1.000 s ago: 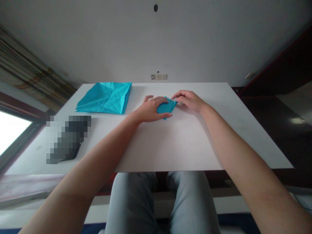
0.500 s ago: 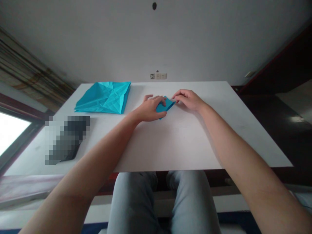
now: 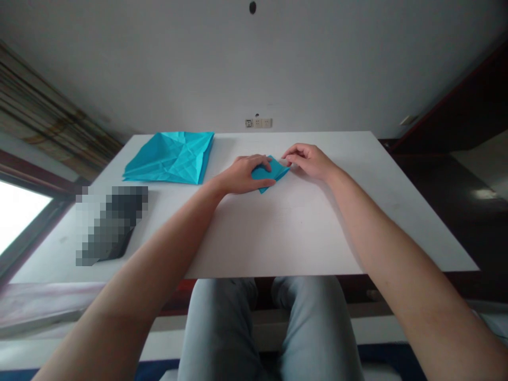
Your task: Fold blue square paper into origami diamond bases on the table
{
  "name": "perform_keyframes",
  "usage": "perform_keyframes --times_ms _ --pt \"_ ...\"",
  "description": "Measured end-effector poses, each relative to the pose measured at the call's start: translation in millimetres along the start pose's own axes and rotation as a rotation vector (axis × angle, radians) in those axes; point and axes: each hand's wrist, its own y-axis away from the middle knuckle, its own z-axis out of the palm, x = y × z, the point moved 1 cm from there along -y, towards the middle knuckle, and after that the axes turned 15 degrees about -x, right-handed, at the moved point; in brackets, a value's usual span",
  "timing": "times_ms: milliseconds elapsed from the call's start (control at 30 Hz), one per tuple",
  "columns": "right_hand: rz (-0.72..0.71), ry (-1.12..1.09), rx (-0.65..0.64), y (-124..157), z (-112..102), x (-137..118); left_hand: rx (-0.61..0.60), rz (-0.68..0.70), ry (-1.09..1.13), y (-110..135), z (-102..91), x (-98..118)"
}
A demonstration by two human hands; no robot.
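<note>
A small folded piece of blue origami paper lies flat on the white table, near the middle of its far half. My left hand rests on the paper's left part, with the fingers across it and hiding some of it. My right hand comes in from the right, its fingertips on the paper's right tip. To the left, a larger creased sheet of the same blue paper lies opened out, apart from both hands.
A pixelated dark object lies at the table's left side, obscured by blur. A wall socket strip sits beyond the far edge. A curtain and bright window are at left. My knees in pale jeans show below the near edge.
The folded paper now lies flatter and shows wider between my hands, its right tip reaching a little further right. My left hand's fingers have shifted on it. The large sheet has not moved.
</note>
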Motion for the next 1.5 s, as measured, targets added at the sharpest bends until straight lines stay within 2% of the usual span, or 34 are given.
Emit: perform_keyframes --times_ms 200,533,700,933,1133,1333,1400,1500 --pt "0.024 -0.018 0.012 -1 0 -1 0.000 0.009 0.062 1 -0.8 -3" --pt "0.006 -0.028 -0.036 0 -1 4 -0.010 0.022 0.078 1 -2.4 -6" --pt "0.007 -0.045 -0.115 3 -1 0 -0.012 0.010 0.086 1 -2.0 -7" --pt "0.017 0.145 -0.232 10 -1 -9 -0.002 0.022 0.117 -1 0.7 -9" --pt "-0.050 0.239 -0.160 5 2 0 0.030 0.078 0.198 -2 1.7 -13" --pt "-0.014 0.076 -0.056 0 -3 11 0.065 0.059 0.269 2 -0.6 -12" --pt "-0.016 0.002 -0.012 -1 -5 12 0.124 0.066 0.233 1 0.0 -11" --pt "-0.024 -0.087 0.025 -1 -5 8 0.291 0.098 0.133 -3 1.3 -14"
